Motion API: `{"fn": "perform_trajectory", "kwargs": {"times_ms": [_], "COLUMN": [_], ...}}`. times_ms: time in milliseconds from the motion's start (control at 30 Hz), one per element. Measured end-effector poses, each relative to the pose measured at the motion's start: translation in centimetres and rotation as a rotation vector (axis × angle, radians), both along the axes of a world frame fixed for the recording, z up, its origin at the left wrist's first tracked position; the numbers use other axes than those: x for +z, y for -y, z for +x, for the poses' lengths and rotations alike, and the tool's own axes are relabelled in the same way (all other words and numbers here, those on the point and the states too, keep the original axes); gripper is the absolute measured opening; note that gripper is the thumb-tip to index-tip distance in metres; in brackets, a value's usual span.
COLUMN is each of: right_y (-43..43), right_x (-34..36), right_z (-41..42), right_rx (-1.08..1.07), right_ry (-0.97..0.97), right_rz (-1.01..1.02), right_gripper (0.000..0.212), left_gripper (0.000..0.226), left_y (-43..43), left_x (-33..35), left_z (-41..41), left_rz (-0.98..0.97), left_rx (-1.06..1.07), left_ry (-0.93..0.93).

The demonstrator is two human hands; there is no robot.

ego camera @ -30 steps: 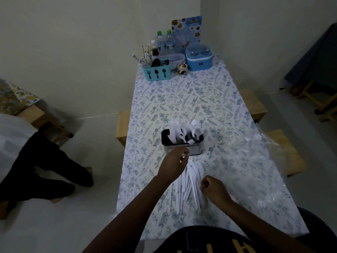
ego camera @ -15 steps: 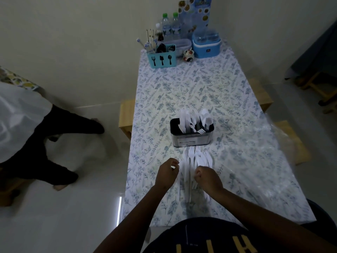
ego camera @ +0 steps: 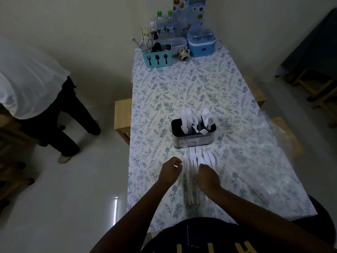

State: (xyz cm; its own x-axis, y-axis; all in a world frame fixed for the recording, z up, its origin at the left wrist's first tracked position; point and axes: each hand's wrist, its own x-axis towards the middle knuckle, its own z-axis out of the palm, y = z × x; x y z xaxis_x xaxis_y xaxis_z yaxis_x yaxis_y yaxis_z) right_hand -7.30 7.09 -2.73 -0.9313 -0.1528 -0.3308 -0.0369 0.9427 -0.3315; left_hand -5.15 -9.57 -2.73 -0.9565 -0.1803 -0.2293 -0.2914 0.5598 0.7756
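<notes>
I see the left hand (ego camera: 170, 171) curled beside the plastic cutlery (ego camera: 191, 160); whether it holds anything, I cannot tell. The right hand (ego camera: 207, 177) grips pieces near the holder (ego camera: 193, 141).

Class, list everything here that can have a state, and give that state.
black holder, upright, part-filled with cutlery
loose cutlery, lying flat in a pile
left hand, curled, seemingly pinching one piece
right hand, curled over the pile, grip hidden
water bottles, capped, upright
blue box, lid shut

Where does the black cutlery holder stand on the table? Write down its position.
In the head view, the black cutlery holder stands mid-table, slightly right of centre, just beyond the white plastic cutlery lying at the near end.
</notes>
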Motion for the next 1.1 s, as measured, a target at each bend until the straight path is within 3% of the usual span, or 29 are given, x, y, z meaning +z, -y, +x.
{"fn": "perform_trajectory", "kwargs": {"times_ms": [400, 533, 633, 733, 867, 1000, 1100], "right_y": [-0.5, -1.0, -1.8, -2.4, -2.3, -1.7, -1.5], "right_x": [0.0, -0.3, -0.2, 0.5, 1.1, 1.6, 1.2], "right_z": [-0.5, -0.9, -1.2, -1.1, 0.0, 0.5, 0.1], "right_rx": [0.092, 0.061, 0.069, 0.107, 0.234, 0.328, 0.24], "right_ry": [-0.033, 0.04, 0.054, 0.042, 0.001, -0.004, 0.032], "right_rz": [0.192, 0.111, 0.037, -0.028, -0.096, -0.165, -0.252], "right_gripper": [0.022, 0.018, 0.002, 0.019, 0.009, 0.014, 0.021], "left_gripper": [0.015, 0.007, 0.004, 0.015, 0.04, 0.032, 0.028], "left_y": [-0.5, -0.6, -0.3, -0.5, -1.2, -1.2, -0.5], "left_x": [-0.5, -0.4, 0.2, 1.4, 3.0, 2.9, 3.0], "left_z": [0.0, 0.0, -0.1, -0.4, -1.0, -0.5, 0.0], "left_rz": [0.113, 0.217, 0.364, 0.5, 0.622, 0.751, 0.759], "left_rx": [0.008, 0.097, 0.177, 0.246, 0.276, 0.296, 0.378], "left_ry": [0.025, 0.073, 0.101, 0.146, 0.216, 0.21, 0.17]}}
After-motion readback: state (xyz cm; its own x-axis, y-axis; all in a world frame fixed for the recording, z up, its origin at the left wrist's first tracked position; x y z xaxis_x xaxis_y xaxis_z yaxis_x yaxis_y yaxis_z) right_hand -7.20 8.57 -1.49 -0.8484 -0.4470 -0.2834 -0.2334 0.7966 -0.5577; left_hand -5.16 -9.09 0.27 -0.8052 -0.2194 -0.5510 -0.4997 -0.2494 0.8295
